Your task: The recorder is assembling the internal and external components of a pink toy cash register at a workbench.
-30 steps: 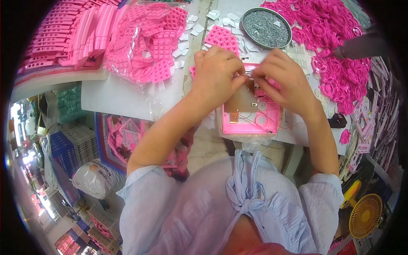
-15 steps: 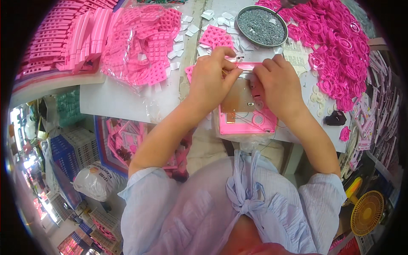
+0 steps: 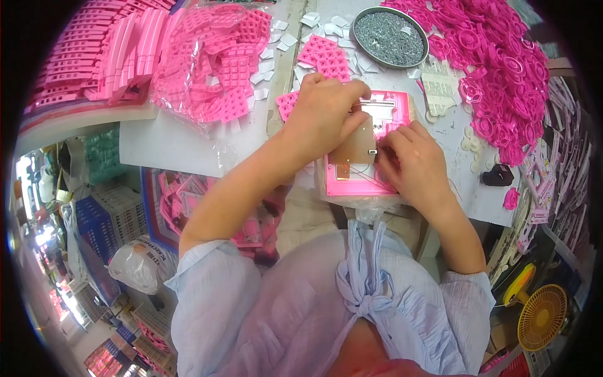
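Observation:
A pink plastic case (image 3: 356,188) lies open in front of me with thin wires inside its lower part. Over it sits a brown circuit board (image 3: 352,149), with a small metal switch at its right edge. My left hand (image 3: 328,113) is closed on the board's upper edge, thumb and fingers bent toward each other. At the case's right side, my right hand (image 3: 414,160) has its fingers curled together by the switch and wires. Whatever lies between those fingertips is hidden. A silvery strip (image 3: 380,104) shows at the case's top.
A round tray (image 3: 411,63) of small metal screws stands beyond the case. Pink keypads (image 3: 235,69) in clear plastic and stacked pink parts (image 3: 94,53) lie left. Magenta ring-shaped parts (image 3: 496,81) heap at right, near a small black object (image 3: 497,175). White paper pieces (image 3: 286,41) are scattered behind.
My right hand has moved down from the case's top edge to the board's right side. My left hand has shifted slightly right, over the board's upper edge.

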Demonstrator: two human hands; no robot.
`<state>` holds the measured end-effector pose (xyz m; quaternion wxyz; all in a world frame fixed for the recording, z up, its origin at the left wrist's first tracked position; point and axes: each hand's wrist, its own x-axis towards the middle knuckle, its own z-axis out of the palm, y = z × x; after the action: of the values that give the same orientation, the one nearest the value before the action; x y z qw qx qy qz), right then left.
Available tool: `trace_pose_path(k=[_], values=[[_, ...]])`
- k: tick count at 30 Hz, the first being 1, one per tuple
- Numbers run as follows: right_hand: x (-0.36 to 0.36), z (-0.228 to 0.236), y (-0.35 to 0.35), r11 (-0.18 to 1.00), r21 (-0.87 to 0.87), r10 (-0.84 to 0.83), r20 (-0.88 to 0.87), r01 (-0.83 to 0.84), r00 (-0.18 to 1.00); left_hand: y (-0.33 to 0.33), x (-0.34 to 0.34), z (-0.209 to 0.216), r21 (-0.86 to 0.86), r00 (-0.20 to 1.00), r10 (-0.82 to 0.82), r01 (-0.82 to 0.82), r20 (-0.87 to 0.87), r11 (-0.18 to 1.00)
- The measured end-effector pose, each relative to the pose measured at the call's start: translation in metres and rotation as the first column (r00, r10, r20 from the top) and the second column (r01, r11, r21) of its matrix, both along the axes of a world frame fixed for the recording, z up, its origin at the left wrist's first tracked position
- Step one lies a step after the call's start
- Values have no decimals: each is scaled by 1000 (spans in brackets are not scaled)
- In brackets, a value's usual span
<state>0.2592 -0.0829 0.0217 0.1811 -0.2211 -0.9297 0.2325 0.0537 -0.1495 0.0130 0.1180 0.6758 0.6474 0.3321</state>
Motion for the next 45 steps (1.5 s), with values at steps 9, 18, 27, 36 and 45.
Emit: trace_pose_path(k=[9, 18, 27, 36, 45], values=[[-1, 1, 2, 999, 22, 42, -3, -42, 999, -4, 3, -19, 114, 998, 33, -38, 49, 993], [1, -1, -4, 999, 36, 26, -10, -26, 1000, 17, -1, 13, -99, 950, -201, 182, -240, 978], [2, -6, -3, 1000, 19, 16, -53, -15, 998, 50, 17, 20, -403, 687, -566, 408, -455, 819], [2, 4, 2, 997, 59, -57, 106, 51, 993, 73, 27, 35, -711, 690, -652, 285, -313, 643], [-12, 24, 32, 988, 31, 136, 328, -154, 935, 76, -1, 22, -640, 901, -391, 189, -189, 745]])
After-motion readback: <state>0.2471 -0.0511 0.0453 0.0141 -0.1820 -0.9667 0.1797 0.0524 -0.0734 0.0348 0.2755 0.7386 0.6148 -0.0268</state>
